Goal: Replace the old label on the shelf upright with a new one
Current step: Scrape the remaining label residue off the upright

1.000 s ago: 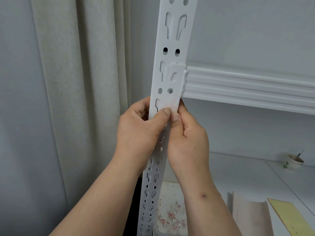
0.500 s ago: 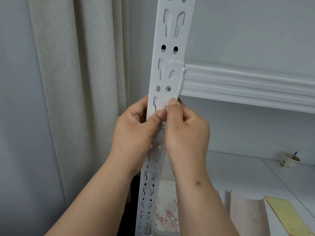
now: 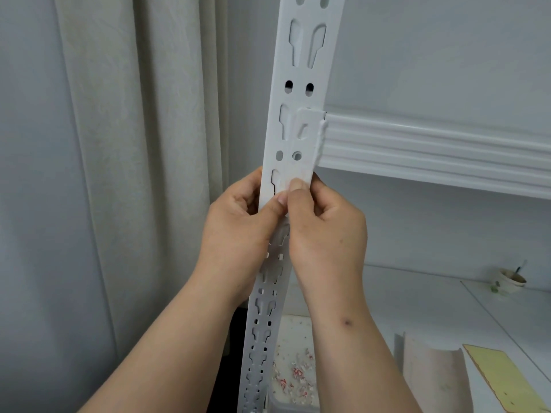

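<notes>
A white slotted shelf upright (image 3: 301, 73) runs from top to bottom through the middle of the view. On it, beside the beam joint, sits a whitish label (image 3: 304, 162) that covers some slots. My left hand (image 3: 238, 231) wraps round the upright from the left, with its thumb on the front face. My right hand (image 3: 325, 231) holds the upright from the right, fingers curled, and its thumb presses on the label's lower edge. Both thumbs meet there.
A white shelf beam (image 3: 432, 153) runs right from the upright. Below lie a tray (image 3: 295, 403) with red-and-white paper scraps, a curled paper sheet (image 3: 429, 371), a yellow sheet (image 3: 501, 380) and a small cup (image 3: 511, 280). A curtain (image 3: 134, 174) hangs at the left.
My right thumb has come up onto the label's lower edge next to my left thumb. Both hands stay on the upright at about the same height.
</notes>
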{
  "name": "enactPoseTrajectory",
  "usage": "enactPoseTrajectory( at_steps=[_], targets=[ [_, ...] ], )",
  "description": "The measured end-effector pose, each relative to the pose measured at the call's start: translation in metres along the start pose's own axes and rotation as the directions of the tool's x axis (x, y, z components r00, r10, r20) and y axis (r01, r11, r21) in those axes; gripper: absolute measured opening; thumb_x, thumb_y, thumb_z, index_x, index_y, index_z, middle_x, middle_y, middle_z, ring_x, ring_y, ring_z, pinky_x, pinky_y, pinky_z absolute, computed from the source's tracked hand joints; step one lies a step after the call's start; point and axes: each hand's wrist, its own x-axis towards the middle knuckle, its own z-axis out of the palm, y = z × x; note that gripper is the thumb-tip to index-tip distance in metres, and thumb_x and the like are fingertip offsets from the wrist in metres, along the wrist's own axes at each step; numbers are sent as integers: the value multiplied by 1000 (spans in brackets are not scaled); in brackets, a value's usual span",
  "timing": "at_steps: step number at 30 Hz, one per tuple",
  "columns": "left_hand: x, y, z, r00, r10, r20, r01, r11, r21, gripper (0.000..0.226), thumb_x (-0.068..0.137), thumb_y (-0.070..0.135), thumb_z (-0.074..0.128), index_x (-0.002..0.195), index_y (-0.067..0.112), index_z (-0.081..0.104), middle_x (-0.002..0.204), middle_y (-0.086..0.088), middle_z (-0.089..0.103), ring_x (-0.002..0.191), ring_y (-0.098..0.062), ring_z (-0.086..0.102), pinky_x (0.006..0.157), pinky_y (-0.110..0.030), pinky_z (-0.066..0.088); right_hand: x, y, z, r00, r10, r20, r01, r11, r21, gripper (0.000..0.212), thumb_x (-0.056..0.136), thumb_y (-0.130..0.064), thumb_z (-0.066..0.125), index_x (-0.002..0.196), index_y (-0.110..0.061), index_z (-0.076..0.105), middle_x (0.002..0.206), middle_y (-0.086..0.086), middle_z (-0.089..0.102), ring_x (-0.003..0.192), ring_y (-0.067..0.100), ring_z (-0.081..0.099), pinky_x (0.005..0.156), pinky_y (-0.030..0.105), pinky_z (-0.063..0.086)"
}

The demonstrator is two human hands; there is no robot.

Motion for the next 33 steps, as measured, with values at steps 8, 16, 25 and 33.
enactPoseTrajectory(
  at_steps=[8, 16, 25, 33],
  targets=[
    [1, 1, -2, 1000, -8, 14, 8, 1000, -3, 26, 93, 4, 63, 107, 24, 72, 102, 3, 78, 99, -13, 73, 85, -26, 55, 1, -2, 1, 1000, 2, -23, -2, 1000, -16, 24, 92, -34, 53, 82, -22, 71, 58, -7, 63, 51, 6, 53, 47, 12, 34],
    [0, -1, -2, 999, -4, 32, 5, 1000, -31, 28, 93, 1, 61, 113, 19, 70, 105, 2, 78, 102, -12, 72, 87, -23, 54, 2, 0, -5, 1000, -7, 28, 7, 1000, -13, 19, 91, -32, 56, 95, -28, 74, 72, -13, 71, 60, -2, 60, 52, 6, 39],
    [0, -1, -3, 999, -21, 30, 22, 1000, -17, 27, 95, 5, 62, 114, 21, 71, 105, -2, 78, 104, -20, 72, 93, -34, 55, 6, 0, 1, 1000, -25, -2, 25, 998, -63, 22, 88, -36, 57, 75, -22, 67, 49, -12, 53, 49, 9, 48, 52, 19, 35],
    [1, -3, -3, 1000, -11, 20, 11, 1000, -9, 29, 94, 4, 62, 119, 17, 69, 107, -1, 77, 105, -17, 71, 91, -28, 54, 2, 0, -6, 1000, -8, 30, 8, 1000, 4, 18, 90, -31, 57, 85, -27, 73, 59, -13, 66, 49, 4, 53, 46, 9, 36]
  ],
)
